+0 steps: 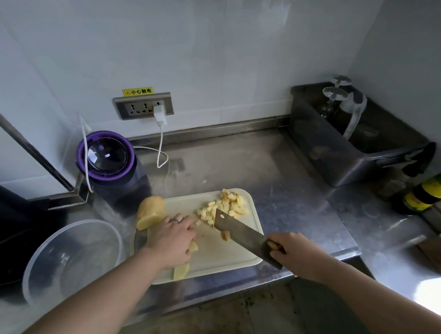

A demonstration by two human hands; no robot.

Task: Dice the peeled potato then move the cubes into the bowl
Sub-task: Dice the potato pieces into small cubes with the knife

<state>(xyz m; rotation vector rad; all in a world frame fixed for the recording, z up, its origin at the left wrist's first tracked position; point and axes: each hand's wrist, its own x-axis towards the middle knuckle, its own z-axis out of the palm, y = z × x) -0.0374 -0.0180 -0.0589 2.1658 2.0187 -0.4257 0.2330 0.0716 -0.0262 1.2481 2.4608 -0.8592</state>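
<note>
Dicing is midway: the right hand (290, 254) grips the cleaver (246, 236) beside the cubes (225, 206) at the board's (225, 254) far right. The left hand (171, 237) presses curled onto potato pieces (182, 269); whether it grips them cannot be told. A large potato chunk (150, 211) awaits cutting, and the bowl (74, 258) at near left looks empty.

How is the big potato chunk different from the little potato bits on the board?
The big potato chunk is one rounded lump with one flat cut face; the potato cubes are many small blocky bits. The chunk sits at the cutting board's left edge beside the left hand; the cubes are heaped at the far side by the knife tip. Both are pale yellow.
</note>
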